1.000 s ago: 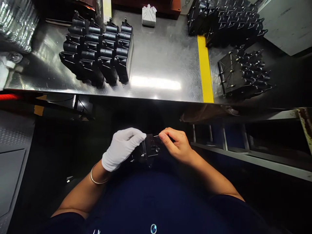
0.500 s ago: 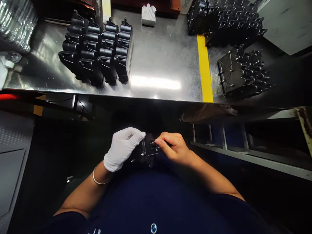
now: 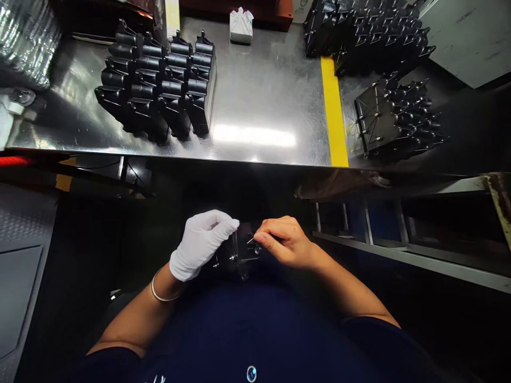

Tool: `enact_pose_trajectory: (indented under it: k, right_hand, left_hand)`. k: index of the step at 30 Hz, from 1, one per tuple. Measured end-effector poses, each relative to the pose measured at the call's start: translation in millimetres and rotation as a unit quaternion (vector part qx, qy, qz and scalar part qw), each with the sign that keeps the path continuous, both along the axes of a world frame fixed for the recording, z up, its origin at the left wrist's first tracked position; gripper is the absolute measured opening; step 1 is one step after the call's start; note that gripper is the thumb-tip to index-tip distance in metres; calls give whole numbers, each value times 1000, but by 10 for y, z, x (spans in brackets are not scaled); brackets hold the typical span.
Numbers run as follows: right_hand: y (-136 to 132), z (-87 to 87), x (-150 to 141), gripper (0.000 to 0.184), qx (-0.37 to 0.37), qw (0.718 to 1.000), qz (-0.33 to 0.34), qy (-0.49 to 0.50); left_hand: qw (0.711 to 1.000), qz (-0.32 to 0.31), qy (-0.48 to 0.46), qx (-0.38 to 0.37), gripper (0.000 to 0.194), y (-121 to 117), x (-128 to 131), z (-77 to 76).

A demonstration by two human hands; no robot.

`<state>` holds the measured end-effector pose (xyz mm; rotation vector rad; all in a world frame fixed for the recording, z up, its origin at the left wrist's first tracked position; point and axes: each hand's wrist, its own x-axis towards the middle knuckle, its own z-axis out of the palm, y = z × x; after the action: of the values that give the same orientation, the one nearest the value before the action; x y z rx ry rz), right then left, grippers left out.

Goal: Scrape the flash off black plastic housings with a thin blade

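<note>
My left hand (image 3: 205, 242), in a white glove, is closed with thumb and forefinger pinching the upper edge of a black plastic part (image 3: 244, 255). Dark against my shirt, the part shows shiny metal pins and a small round boss on its right side; its outline is hard to make out. My bare right hand (image 3: 285, 242) is closed in a pinch at the part's right side. A thin, shiny, pointed metal piece (image 3: 250, 241) sticks out from its fingertips towards the part. Most of that piece is hidden by the fingers.
Rows of black plastic housings (image 3: 155, 90) stand on the steel bench (image 3: 267, 96) at left. More black housings (image 3: 399, 117) sit at right, past a yellow strip (image 3: 334, 111). A white tissue pack (image 3: 241, 26) lies at the back. A metal rack (image 3: 391, 247) stands below right.
The tip of the thin metal piece and the black part have shifted slightly downward. Both hands keep their pinch in nearly the same place.
</note>
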<state>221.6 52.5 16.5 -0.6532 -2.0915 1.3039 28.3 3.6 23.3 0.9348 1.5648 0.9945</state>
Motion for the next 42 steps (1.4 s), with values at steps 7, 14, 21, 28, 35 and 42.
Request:
enact_pose_trajectory:
  k: [7,14,21,28,35,42]
  right_hand:
    - [9,31,32,26,-9,998,-60,15]
    - [-27,-16,-37,24,70,995,-67,-20]
    - [-30,-17,-21,22,101,993,-64,-23]
    - [-16,-10,53,34,-35,998,25,-55]
    - [46,47,109,52,17,995,99,-23]
    - [-10,24,17,51,131,988,65,-57]
  left_hand:
    - [999,25,42,13,27,36,-24,-33]
    - [998,16,53,6,29,36,-18,-49]
    - [999,27,37,4,26,41,0,-58]
    - [999,37,-18,-21,22,-20,33,-70]
    - [999,-29,3,36,22,-8,-47,-39]
    - [998,-35,14,43,21,-16,-13,-49]
